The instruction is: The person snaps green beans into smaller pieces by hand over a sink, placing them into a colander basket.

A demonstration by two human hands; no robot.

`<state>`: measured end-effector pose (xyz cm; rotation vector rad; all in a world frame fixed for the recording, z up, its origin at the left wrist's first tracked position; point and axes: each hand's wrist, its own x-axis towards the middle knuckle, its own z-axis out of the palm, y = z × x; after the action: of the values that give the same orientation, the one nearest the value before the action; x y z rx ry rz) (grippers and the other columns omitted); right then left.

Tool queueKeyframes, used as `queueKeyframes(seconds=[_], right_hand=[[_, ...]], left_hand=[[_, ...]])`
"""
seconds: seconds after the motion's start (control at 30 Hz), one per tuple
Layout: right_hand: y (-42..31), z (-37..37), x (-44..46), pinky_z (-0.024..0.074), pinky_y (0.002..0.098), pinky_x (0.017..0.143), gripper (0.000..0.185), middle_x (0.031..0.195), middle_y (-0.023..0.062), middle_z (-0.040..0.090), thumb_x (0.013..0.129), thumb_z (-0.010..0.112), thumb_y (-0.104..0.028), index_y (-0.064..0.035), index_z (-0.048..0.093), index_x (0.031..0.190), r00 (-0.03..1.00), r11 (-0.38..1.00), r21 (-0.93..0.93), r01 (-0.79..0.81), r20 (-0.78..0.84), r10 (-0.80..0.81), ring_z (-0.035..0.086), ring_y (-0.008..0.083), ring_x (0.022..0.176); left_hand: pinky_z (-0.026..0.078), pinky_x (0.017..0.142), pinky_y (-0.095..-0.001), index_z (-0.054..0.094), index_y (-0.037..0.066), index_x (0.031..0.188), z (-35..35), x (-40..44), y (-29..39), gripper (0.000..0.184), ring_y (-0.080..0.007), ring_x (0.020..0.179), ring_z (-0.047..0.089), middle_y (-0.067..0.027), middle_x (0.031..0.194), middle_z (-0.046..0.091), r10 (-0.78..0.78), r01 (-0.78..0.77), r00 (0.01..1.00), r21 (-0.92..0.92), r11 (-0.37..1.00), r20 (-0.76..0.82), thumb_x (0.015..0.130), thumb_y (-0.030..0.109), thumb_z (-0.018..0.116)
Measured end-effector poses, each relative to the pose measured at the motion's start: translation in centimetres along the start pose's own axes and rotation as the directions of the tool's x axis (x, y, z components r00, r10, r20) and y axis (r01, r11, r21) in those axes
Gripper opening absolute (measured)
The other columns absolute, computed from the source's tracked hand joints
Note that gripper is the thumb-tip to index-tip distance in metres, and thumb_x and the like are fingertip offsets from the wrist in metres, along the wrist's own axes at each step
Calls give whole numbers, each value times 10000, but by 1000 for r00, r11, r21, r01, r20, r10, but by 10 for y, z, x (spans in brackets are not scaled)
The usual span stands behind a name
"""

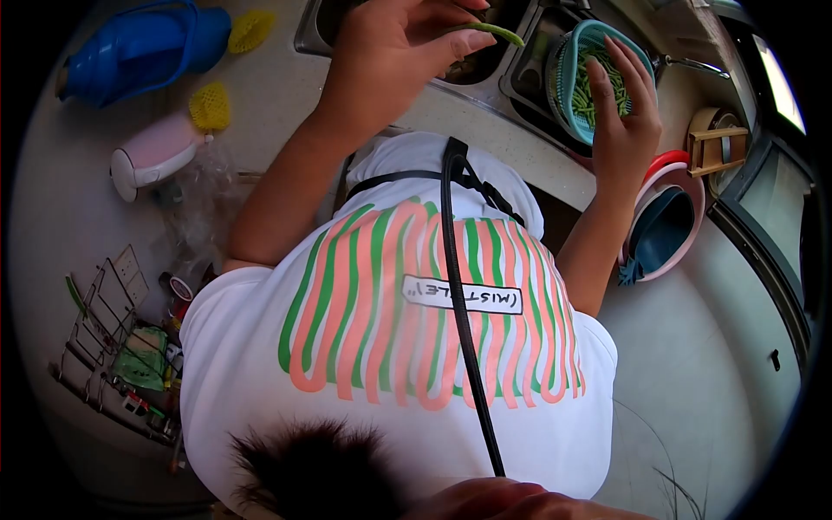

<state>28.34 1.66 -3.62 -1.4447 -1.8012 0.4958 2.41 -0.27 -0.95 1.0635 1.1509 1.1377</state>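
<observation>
My left hand [381,61] is above the sink's edge, its thumb and fingers closed on a long green bean [485,29]. The bean's tip points to the right. My right hand [626,113] reaches over the near right rim of a teal basket [568,74], with its fingers apart and nothing seen between them. Many cut green bean pieces [582,106] lie inside the basket, partly hidden by that hand. The basket stands at the right sink basin.
A metal sink [511,82] is set in the pale counter [485,130]. At the left are a blue thermos [130,56], yellow scrubbers [209,106], a pink kettle [156,154] and a wire rack [91,347]. Pink and dark basins [663,227] are at the right.
</observation>
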Motion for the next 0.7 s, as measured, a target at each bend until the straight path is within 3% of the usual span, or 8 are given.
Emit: queueKeyframes(seconds=[0.1, 0.17, 0.3, 0.33, 0.43, 0.53, 0.63, 0.7], right_hand=[[-43, 16, 6, 597, 296, 774, 308, 1195, 100, 727, 906, 790, -147, -131, 766, 1212, 958, 938, 272, 217, 126, -259, 735, 223, 987], [-49, 23, 7, 592, 256, 681, 264, 1083, 73, 745, 889, 782, -64, -104, 772, 1150, 930, 922, 229, 312, 124, -346, 746, 193, 861], [-51, 19, 10, 590, 273, 770, 270, 1051, 77, 756, 883, 777, -16, -78, 778, 1146, 950, 962, 138, 234, 180, -257, 745, 188, 919], [-46, 24, 12, 579, 278, 641, 154, 984, 71, 733, 903, 773, -93, -80, 772, 1056, 937, 941, 135, 310, 123, -327, 736, 199, 793], [-51, 28, 12, 577, 289, 642, 139, 959, 70, 725, 902, 770, -90, -75, 774, 1040, 930, 941, 110, 319, 155, -334, 726, 212, 768], [-45, 32, 13, 572, 296, 642, 114, 941, 62, 719, 899, 767, -75, -70, 771, 1013, 910, 915, 69, 398, 96, -403, 710, 214, 756], [-49, 35, 11, 564, 284, 642, 122, 945, 64, 721, 885, 767, -27, -56, 764, 1003, 927, 917, 159, 367, 21, -375, 702, 191, 763], [-52, 39, 7, 550, 267, 638, 140, 944, 70, 721, 872, 767, 10, -43, 759, 1001, 939, 910, 240, 339, -33, -341, 695, 174, 766]], left_hand=[[548, 783, -249, 672, 9, 1141, 2, -1, 4, 180, -89, 914, 669, -35, 988, 695, -33, 30, 998, 62, 998, 56, 967, 40, 704], [557, 795, -270, 672, 0, 1116, 6, -2, 11, 168, -115, 910, 685, -57, 997, 709, -25, 13, 997, 159, 987, 77, 956, 35, 709], [560, 776, -307, 691, -24, 1070, 6, -2, 18, 155, -198, 868, 715, -126, 989, 728, 218, -226, 973, 472, 852, 73, 924, 17, 720], [559, 769, -315, 698, -31, 1055, 4, -3, 19, 148, -222, 860, 720, -144, 983, 729, 293, -291, 952, 559, 776, 90, 915, 12, 722], [551, 734, -328, 715, -37, 1026, 0, 1, 1, 129, -267, 847, 719, -169, 960, 719, 396, -394, 909, 571, 720, 128, 906, 10, 721], [551, 725, -340, 718, -38, 1036, -3, 6, -4, 130, -264, 830, 708, -166, 936, 708, 574, -575, 782, 635, 516, 243, 919, 19, 713], [548, 722, -326, 718, -36, 1066, -1, 0, 2, 143, -214, 810, 690, -126, 931, 719, 379, -388, 918, 486, 783, 121, 972, 67, 687], [543, 712, -298, 723, -25, 1099, 0, -3, -4, 174, -169, 796, 674, -97, 935, 722, 89, -94, 995, 137, 986, 42, 1010, 111, 660]])
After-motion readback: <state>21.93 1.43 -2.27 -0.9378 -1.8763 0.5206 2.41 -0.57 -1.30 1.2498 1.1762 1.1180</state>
